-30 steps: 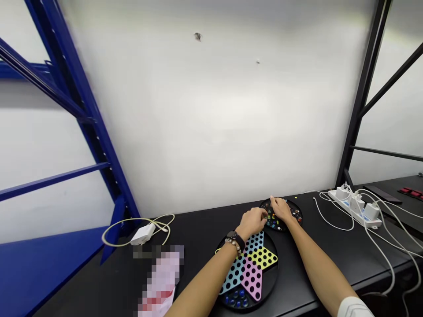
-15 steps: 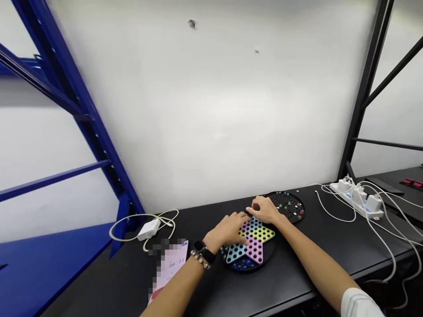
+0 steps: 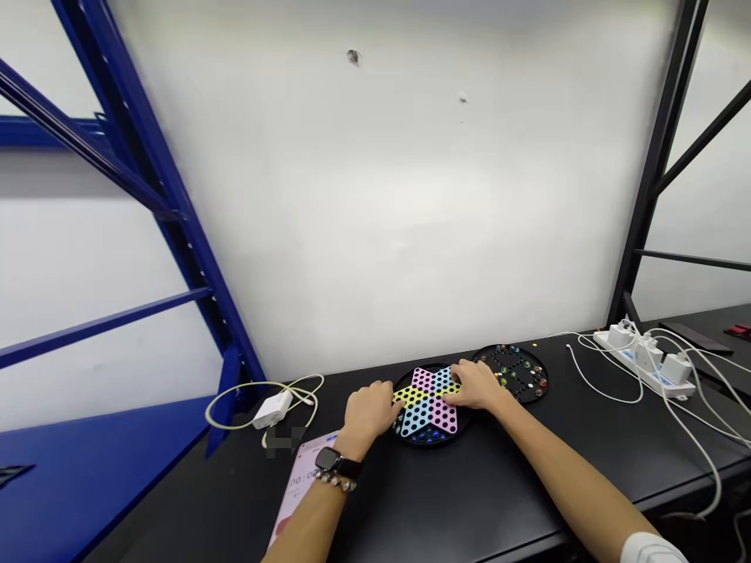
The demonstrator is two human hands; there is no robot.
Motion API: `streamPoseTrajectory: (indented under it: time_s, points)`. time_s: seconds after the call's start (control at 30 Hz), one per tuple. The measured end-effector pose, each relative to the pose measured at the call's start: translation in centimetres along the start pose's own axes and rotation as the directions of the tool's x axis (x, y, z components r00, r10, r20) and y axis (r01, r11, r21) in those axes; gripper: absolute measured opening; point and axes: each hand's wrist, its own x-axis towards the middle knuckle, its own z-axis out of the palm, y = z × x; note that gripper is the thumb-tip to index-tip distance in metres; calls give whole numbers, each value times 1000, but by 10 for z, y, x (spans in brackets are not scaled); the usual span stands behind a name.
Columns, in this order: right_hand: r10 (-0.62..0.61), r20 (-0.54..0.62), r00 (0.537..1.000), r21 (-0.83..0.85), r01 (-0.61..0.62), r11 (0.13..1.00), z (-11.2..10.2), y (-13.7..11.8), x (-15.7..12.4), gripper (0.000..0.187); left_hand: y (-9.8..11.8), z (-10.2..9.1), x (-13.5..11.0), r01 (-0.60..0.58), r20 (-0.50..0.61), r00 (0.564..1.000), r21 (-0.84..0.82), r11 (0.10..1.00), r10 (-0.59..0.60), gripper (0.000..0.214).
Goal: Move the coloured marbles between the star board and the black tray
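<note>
Round board (image 3: 431,407) flat on desk (image 3: 498,485), no long axis, blue marbles (image 3: 425,438) nearside; left hand (image 3: 367,410) clasps its left rim, right hand (image 3: 478,385) on right rim, grip unclear.

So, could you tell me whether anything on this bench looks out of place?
One small yellow piece lies loose on the table, just behind the round black tray holding the other marbles.

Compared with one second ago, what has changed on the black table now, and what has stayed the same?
Both hands left the small round black tray of coloured marbles and came nearer, to the round black board with the pastel star. The left hand now curls at its left rim; the right hand lies on its far right edge. The tray, white charger and white power strip stayed put.
</note>
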Motion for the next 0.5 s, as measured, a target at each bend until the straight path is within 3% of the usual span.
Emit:
streamPoseTrajectory:
  time_s: [0.2,0.5]
  points:
    - [-1,47,999,94,-4,996,-2,-8,-6,38,4,11,0,-27,18,999,10,1000,27,32]
    - [12,41,999,207,-20,978,2,-11,-7,35,29,41,0,-90,-74,993,17,996,91,36]
